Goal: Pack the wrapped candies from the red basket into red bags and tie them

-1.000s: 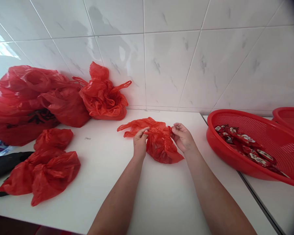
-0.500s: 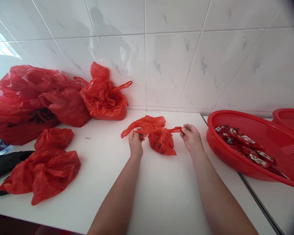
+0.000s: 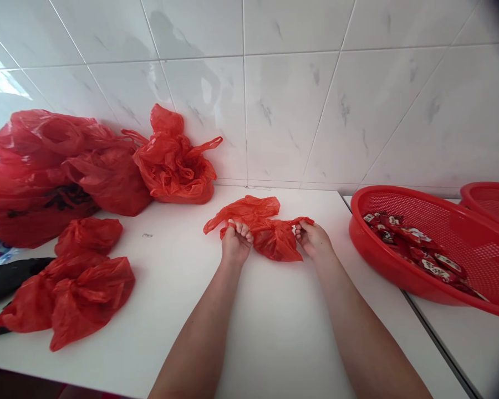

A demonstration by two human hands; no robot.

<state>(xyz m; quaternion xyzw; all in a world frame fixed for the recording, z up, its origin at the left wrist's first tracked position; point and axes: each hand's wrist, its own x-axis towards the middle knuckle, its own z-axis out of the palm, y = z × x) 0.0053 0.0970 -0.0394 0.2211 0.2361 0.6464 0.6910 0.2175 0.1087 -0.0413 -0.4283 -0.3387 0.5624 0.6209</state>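
Observation:
A small red plastic bag (image 3: 275, 239) lies on the white table, gathered at its neck with a rounded bulge towards me. My left hand (image 3: 235, 243) is closed on the bag's handle on the left side, fingers curled in. On the right, my right hand (image 3: 314, 239) pinches the other handle, whose end sticks out above the fingers. Behind the bag and my left hand, another piece of thin red plastic (image 3: 249, 208) lies crumpled and flat; whether it is joined to the bag I cannot tell. What the bag holds is hidden.
Right of my arm, a red perforated basket (image 3: 376, 257) holds several red-wrapped packets (image 3: 419, 244); a second red basket (image 3: 488, 197) stands behind. Knotted red bags (image 3: 91, 293) lie at left by a black bag (image 3: 16, 277). Larger red bags (image 3: 108, 172) sit against the tiled wall.
My right hand has moved slightly left, closer to the bag's neck. My left hand has turned and curled its fingers more, shifting a little right. Both handles are still held.

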